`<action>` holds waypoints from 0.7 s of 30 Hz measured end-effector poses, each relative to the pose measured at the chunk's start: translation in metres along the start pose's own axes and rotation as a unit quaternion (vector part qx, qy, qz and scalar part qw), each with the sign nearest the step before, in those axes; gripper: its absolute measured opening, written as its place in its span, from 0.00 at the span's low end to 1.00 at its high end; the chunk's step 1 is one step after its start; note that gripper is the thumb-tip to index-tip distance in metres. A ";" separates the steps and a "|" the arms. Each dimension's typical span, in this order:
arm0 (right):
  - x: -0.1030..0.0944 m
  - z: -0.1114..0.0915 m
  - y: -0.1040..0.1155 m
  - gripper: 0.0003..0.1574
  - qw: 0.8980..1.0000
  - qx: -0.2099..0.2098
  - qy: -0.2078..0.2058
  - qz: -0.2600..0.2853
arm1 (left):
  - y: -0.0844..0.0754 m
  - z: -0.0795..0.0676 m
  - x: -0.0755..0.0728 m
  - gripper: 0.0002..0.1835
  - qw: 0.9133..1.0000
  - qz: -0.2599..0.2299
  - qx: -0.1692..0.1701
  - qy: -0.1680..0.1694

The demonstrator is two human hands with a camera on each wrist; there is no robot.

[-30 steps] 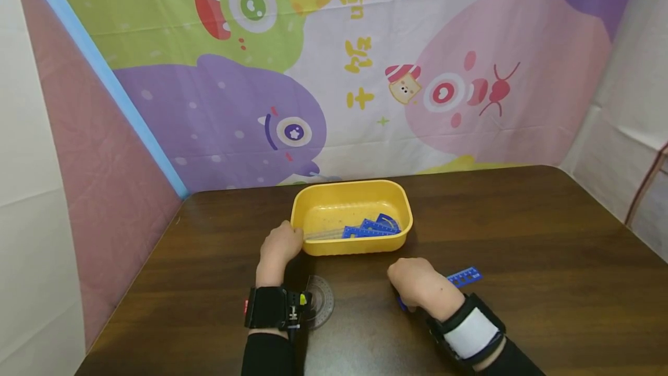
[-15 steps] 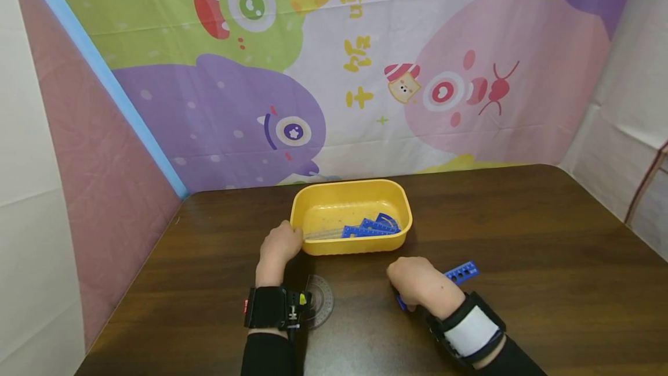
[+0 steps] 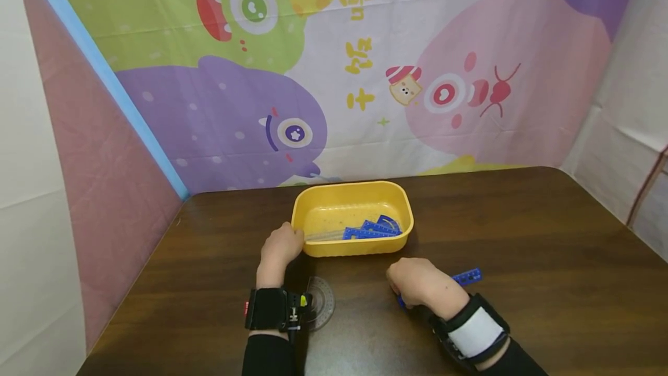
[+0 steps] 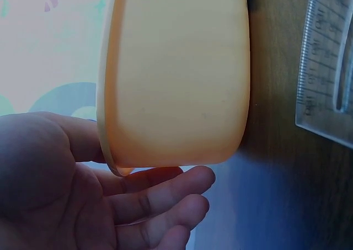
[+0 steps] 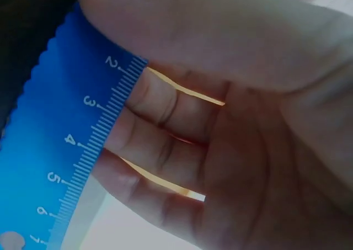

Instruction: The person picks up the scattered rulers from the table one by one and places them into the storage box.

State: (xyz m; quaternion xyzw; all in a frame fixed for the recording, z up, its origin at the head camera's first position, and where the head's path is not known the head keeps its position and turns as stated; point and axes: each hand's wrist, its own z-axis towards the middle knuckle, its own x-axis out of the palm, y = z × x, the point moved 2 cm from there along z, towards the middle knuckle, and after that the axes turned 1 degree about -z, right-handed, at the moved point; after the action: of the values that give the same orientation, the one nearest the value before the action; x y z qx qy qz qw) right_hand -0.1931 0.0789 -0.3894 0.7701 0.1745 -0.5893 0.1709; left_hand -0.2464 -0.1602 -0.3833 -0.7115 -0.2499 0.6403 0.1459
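My left hand [image 3: 280, 246] grips the left rim of a yellow plastic basin [image 3: 360, 246]. In the left wrist view the thumb goes over the rim of the basin [image 4: 182, 68], and the other fingers lie along its outer side. My right hand [image 3: 423, 283], in front of the basin at the right, holds a blue ruler [image 3: 468, 276]. Up close, the thumb [image 5: 193, 35] presses on the blue ruler [image 5: 60, 106] with the fingers behind it; numbers and a wavy edge show. Most of its middle is hidden by the hand in the head view.
Blue rulers [image 3: 360, 233] and clear strips [image 3: 325, 236] lie inside the basin. A clear protractor [image 3: 322, 303] rests on the dark wooden table [image 3: 543, 237] beside the left wrist, which partly covers it. A cartoon cloth [image 3: 360, 144] hangs behind the table.
The free end of the blue ruler has tilted up slightly and come back down in my right hand. Both hands, the basin and the protractor stay in place.
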 end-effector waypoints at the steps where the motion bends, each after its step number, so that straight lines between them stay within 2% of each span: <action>1: -0.001 -0.001 0.000 0.15 1.000 -0.004 -0.001 0.005 | 0.000 0.000 0.000 0.19 1.000 0.000 0.001 0.000; 6: -0.010 -0.005 -0.003 0.11 1.000 -0.020 -0.012 0.019 | 0.000 0.000 0.000 0.19 1.000 -0.003 0.002 0.001; 17: -0.040 -0.018 -0.019 0.11 0.993 -0.046 -0.104 0.034 | -0.001 0.000 0.000 0.19 1.000 -0.004 -0.001 -0.002; 21: -0.048 -0.024 -0.022 0.10 0.987 -0.053 -0.152 0.019 | -0.001 -0.001 0.001 0.19 1.000 -0.006 -0.003 -0.003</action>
State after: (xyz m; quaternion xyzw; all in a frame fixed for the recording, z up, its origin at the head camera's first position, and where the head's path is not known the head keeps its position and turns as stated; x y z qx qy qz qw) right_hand -0.1950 0.1061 -0.3387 0.6647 0.1628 -0.6862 0.2467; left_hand -0.2458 -0.1594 -0.3834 -0.7082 -0.2564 0.6412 0.1468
